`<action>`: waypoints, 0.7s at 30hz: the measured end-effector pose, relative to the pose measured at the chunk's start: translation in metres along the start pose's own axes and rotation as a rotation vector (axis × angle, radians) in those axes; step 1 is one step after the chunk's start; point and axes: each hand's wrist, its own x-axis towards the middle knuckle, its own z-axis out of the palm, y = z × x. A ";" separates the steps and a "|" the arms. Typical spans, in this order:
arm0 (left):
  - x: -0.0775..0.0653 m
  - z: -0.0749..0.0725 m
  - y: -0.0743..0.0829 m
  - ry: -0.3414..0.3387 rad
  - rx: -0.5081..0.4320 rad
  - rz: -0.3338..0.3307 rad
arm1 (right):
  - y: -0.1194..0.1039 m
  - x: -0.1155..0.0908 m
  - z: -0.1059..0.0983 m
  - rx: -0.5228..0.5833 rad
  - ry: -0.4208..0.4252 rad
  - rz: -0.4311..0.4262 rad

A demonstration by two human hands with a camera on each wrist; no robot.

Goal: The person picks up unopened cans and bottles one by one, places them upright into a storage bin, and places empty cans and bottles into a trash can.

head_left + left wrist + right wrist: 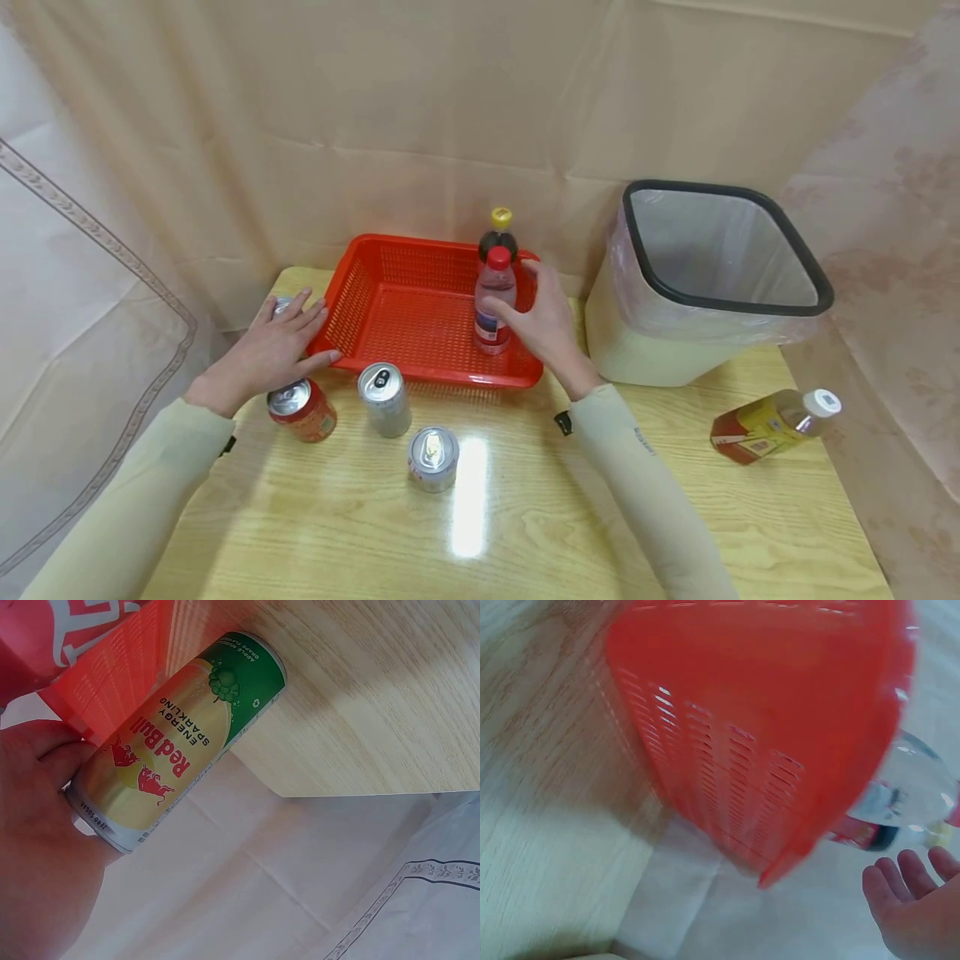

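A red plastic basket holds a clear bottle with a red cap and, behind it, a dark bottle with a yellow cap. My right hand is at the basket's right end, fingers spread, its thumb overlapping the clear bottle in the head view. In the right wrist view its fingers are loosely extended. My left hand lies over the basket's left rim with straight fingers. Beside it is a gold and green Red Bull can, mostly hidden by the hand in the head view.
A red can, a silver can and another light can stand in front of the basket. To the right are a lined cream bin with a black rim and a tilted-looking bottle of amber drink.
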 end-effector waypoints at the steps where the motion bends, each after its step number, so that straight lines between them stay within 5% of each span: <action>1: 0.000 0.000 0.000 0.000 0.002 0.000 | 0.000 -0.003 -0.003 0.004 0.004 0.001; 12: 0.001 0.000 0.000 -0.004 -0.007 -0.002 | -0.004 -0.036 -0.035 0.027 0.052 -0.046; 21: 0.001 0.001 0.000 0.001 -0.009 0.001 | -0.004 -0.057 -0.060 0.100 0.135 -0.172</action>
